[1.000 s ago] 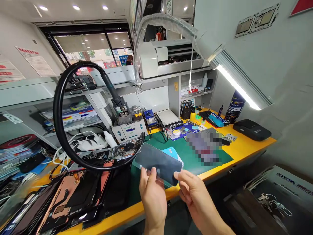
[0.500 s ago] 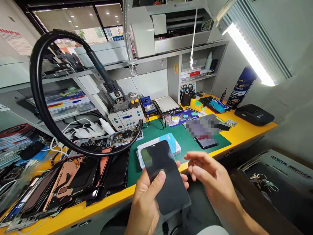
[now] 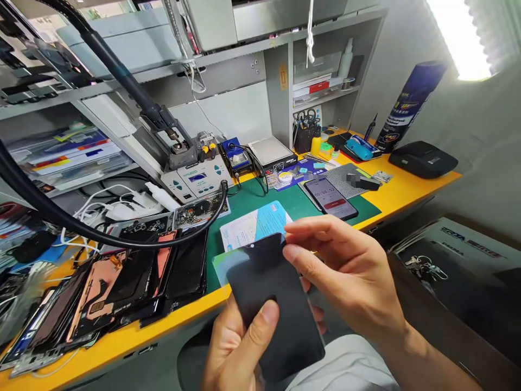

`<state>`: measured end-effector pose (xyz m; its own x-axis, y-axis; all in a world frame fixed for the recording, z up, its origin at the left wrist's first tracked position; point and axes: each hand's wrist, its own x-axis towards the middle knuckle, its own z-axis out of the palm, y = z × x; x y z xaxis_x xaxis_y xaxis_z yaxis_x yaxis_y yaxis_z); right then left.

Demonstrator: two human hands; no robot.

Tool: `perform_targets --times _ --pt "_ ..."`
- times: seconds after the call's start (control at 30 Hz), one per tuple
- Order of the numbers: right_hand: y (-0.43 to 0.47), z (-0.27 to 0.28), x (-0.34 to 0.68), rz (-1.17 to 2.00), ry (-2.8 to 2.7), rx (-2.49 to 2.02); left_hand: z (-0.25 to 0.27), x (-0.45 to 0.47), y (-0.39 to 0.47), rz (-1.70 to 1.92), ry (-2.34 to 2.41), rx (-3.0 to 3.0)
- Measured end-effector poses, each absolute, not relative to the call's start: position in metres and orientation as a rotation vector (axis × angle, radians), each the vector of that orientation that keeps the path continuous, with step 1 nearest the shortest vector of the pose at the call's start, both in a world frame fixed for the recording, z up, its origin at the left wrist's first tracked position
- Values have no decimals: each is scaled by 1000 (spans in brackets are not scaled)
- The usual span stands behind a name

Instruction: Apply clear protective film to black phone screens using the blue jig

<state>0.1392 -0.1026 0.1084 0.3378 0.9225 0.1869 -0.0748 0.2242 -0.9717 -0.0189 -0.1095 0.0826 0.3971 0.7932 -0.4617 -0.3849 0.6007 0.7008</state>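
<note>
My left hand (image 3: 248,342) grips a dark-screened smartphone (image 3: 277,304) from below, thumb across the glass and fingertips showing at its far edge. A clear film (image 3: 223,266) sticks out past the phone's upper left side. My right hand (image 3: 345,271) pinches the film at the upper right corner, thumb and forefinger closed together there. How far the film is attached to the phone I cannot tell. Behind the phone, a white and blue box (image 3: 248,225) lies on the green mat (image 3: 252,193).
A second phone (image 3: 331,198) shows a running timer on the mat. Several dismantled phones (image 3: 101,293) crowd the bench's left side. A black hose (image 3: 122,241) arches from the rework station (image 3: 199,182). A spray can (image 3: 407,108) stands at the right, beside a black case (image 3: 423,159).
My right hand has moved left onto the phone's upper right corner and closed its fingers there. The film now juts out at the upper left. The camera view has tilted down.
</note>
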Motion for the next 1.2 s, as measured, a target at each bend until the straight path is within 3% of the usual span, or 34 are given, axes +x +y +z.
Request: perform_targets --times 0.43,1.2 --pt "-95 105 140 954 -933 -1165 80 -13 -104 909 916 565" --pt "-88 97 136 1004 -845 -1161 83 -10 -100 801 895 517"
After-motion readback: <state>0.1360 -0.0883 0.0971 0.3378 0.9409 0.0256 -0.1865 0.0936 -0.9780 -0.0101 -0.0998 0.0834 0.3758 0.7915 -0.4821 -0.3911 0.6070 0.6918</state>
